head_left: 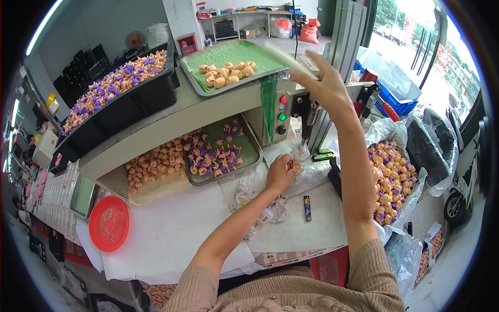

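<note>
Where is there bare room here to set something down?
The widest bare patch is the white sheet between the red dish and the crumpled plastic. The upper tray also has bare green lining behind its round tan pieces. It is crowded around the left hand, beside the lower tray and plastic.

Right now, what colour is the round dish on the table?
The round dish is red, seen best in the head view.

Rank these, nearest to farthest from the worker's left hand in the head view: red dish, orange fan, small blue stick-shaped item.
1. Small blue stick-shaped item: below and right of the left hand
2. Red dish: far left
3. Orange fan: background, upper left
</note>
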`<state>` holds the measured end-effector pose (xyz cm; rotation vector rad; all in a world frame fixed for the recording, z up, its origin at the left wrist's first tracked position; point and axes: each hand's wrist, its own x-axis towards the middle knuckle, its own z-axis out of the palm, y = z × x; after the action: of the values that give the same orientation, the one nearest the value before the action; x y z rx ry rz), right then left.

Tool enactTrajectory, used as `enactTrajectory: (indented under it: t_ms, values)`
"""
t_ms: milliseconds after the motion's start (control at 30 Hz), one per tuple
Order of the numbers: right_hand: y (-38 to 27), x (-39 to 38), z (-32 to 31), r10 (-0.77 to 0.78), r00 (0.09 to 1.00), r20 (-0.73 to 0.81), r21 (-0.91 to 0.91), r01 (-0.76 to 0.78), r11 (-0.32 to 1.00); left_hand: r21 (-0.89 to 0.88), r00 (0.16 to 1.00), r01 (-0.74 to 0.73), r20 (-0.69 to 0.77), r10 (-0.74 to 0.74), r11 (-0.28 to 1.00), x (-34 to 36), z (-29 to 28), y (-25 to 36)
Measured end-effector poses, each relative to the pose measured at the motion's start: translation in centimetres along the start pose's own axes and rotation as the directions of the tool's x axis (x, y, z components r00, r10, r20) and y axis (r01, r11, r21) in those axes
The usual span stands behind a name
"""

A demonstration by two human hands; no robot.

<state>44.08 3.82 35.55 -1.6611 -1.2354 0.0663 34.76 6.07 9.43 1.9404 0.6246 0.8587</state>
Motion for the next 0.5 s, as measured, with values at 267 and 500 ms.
enactTrajectory:
  t_ms: [267, 500]
  values:
    - [2.4, -11.6, -2.7, -0.624, 0.696, -0.356, 0.493, 0.707, 0.507, -0.019, 0.999, 0.052, -0.007, -0.053, 0.998, -0.6, -1.7, -2.3]
    - [6.4, -19.7, 4.7, -0.085, 0.931, -0.355, 0.168, 0.153, 0.974, -0.778, 0.672, 0.627, 0.561, -0.483, -0.032, -5.3, -11.7, -1.3]
